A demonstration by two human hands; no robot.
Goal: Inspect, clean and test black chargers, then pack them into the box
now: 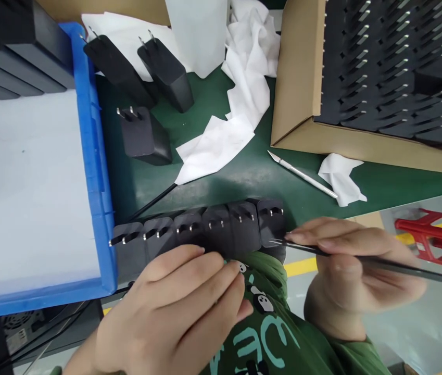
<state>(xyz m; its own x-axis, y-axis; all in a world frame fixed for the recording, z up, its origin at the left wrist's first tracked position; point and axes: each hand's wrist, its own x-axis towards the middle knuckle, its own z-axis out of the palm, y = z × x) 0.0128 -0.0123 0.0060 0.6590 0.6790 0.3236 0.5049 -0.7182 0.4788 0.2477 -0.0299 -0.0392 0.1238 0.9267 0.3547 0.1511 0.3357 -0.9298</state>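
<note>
A row of black power adapters [244, 229] with metal prongs stands side by side along the near edge of the green table. My left hand [181, 312] is at the near side of this row, its fingers bent and held close together, hiding the lower part of the middle adapters. Whatever may lie under those fingers is out of sight. Dark tweezers [384, 264] are gripped in my right hand [357, 265], to the right of the row. Their thin tips reach the face of the rightmost adapter [271, 221].
Three loose adapters [146, 136] are at the back left beside a blue tray [96, 156] holding more. White cloths [221, 146] lie mid-table over a black cable. A craft knife [302, 174] and cloth scrap [341, 179] lie below a cardboard box [299, 78] packed with adapters.
</note>
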